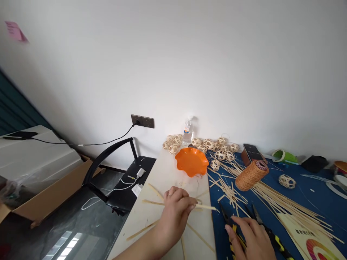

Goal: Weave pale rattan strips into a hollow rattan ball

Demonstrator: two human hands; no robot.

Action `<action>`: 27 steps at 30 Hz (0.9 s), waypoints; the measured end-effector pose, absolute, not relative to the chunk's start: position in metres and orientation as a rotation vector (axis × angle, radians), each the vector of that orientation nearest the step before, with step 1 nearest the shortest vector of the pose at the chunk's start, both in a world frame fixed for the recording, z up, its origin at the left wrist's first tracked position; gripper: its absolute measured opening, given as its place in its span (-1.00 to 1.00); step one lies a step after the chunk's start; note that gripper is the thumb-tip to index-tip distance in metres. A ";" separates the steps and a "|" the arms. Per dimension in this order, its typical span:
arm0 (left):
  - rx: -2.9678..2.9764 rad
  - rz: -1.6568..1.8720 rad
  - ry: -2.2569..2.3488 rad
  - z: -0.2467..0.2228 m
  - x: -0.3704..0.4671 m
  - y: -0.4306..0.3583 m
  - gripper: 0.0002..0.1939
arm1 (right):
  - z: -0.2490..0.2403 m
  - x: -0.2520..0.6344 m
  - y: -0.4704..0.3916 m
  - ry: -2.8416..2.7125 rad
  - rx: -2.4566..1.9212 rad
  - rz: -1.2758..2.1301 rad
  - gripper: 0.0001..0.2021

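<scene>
My left hand (177,206) is closed around a pale bamboo strip (206,207) that sticks out to the right. Beneath this hand, several more bamboo strips (199,235) fan out like spokes over the white tabletop; their crossing point is hidden by my fingers. On the blue mat, my right hand (251,236) has its thumb and forefinger on a pair of pliers (225,213) with yellow-and-black handles, partly covered by the hand. A second dark-jawed tool (257,215) with black-and-yellow handles lies to the right, partly behind that hand.
An orange scalloped dish (193,162) sits beyond my left hand. Woven balls (208,144) and a water bottle (188,130) line the wall. On the blue mat (295,186) lie a twine spool (251,176), loose bamboo strips (292,204), a propped phone (253,151) and a booklet (306,234).
</scene>
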State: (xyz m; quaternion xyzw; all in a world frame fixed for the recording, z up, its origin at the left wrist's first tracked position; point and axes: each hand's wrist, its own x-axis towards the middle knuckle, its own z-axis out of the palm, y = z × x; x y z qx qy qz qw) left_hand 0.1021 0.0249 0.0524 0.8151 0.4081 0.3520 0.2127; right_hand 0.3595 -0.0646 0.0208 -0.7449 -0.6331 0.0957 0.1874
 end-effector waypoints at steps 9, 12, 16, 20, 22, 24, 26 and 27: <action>2.762 0.861 0.786 0.072 0.109 0.003 -0.51 | 0.058 0.310 -0.059 -1.400 -1.669 0.689 -0.61; 2.725 0.886 0.788 0.071 0.110 0.001 -0.56 | 0.056 0.306 -0.058 -1.330 -1.614 0.760 -0.59; 2.417 1.016 0.980 0.066 0.112 -0.003 -0.75 | 0.053 0.309 -0.062 -1.156 -1.650 0.718 -0.58; 1.962 0.934 1.043 0.064 0.117 -0.006 -0.85 | 0.055 0.314 -0.067 -1.070 -1.675 0.685 -0.56; 1.734 0.837 1.021 0.063 0.122 -0.008 -0.81 | 0.055 0.314 -0.069 -1.063 -1.671 0.669 -0.57; 1.536 0.784 1.020 0.063 0.127 -0.011 -0.81 | 0.053 0.312 -0.072 -1.050 -1.660 0.657 -0.57; 1.409 0.774 1.042 0.061 0.131 -0.015 -0.78 | 0.048 0.309 -0.074 -1.039 -1.638 0.671 -0.57; 1.374 0.774 1.056 0.061 0.133 -0.017 -0.76 | 0.045 0.308 -0.075 -1.042 -1.626 0.688 -0.57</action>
